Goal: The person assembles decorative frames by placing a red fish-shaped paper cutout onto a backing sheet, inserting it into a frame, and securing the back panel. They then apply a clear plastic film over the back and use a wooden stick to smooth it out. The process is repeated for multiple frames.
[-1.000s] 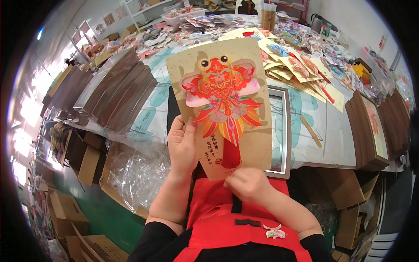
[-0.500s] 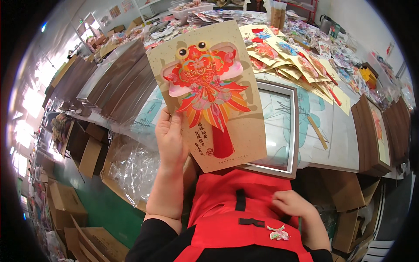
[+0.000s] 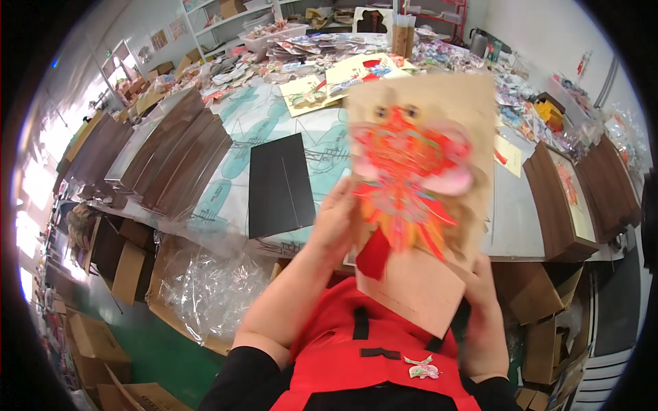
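Note:
I hold a tan card (image 3: 439, 294) with a red and orange paper-cut goldfish (image 3: 408, 181) on it, raised in front of me and blurred by motion. My left hand (image 3: 336, 219) grips its left edge. My right hand (image 3: 483, 284) holds its lower right edge. The card hides the part of the table behind it. A black board (image 3: 277, 185) lies flat on the table just left of my left hand.
Rows of dark brown frames (image 3: 178, 154) lean at the table's left and more frames (image 3: 572, 198) stand at the right. Loose paper-cut cards (image 3: 329, 85) cover the far table. Clear plastic wrap (image 3: 205, 288) fills an open box (image 3: 127, 264) below the table edge.
The card has swung from my left over to the right and tilted. My right hand has come up from my lap and taken hold of its lower edge. The black board is now uncovered.

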A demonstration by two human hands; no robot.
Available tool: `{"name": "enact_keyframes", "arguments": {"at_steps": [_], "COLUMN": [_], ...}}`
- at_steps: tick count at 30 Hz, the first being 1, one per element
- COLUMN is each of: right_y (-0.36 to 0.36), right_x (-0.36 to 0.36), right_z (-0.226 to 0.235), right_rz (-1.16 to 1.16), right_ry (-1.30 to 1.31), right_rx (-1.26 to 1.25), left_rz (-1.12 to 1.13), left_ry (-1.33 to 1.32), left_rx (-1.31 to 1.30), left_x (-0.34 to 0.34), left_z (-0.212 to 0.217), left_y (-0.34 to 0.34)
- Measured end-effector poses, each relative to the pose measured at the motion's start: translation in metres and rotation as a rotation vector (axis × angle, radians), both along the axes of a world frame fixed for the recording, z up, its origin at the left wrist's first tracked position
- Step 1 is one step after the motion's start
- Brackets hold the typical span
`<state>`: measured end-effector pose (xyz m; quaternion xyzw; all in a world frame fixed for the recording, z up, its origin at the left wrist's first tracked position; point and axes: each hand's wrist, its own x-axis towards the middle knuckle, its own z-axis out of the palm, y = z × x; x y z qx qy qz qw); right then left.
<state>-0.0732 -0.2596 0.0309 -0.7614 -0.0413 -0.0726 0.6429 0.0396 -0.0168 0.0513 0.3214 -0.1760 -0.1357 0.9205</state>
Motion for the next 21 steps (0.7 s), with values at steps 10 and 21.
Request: {"name": "enact_keyframes", "arguments": {"at_steps": [10,21], "right_y": [0.020,-0.128], "right_x": [0.025,-0.024], "right_z": [0.022,-0.013], "right_rz": [-0.144,-0.399], "right_ry": [0.075,-0.153], "right_rx": [0.650,0.438], "left_rz": [-0.427,-0.926], "left_ry": [-0.087,-0.018], "left_rx": [0.270,-0.033], "left_x": [-0.021,-0.045], "left_z": [-0.006,0.016], "left_y": [-0.122,-0.126]}}
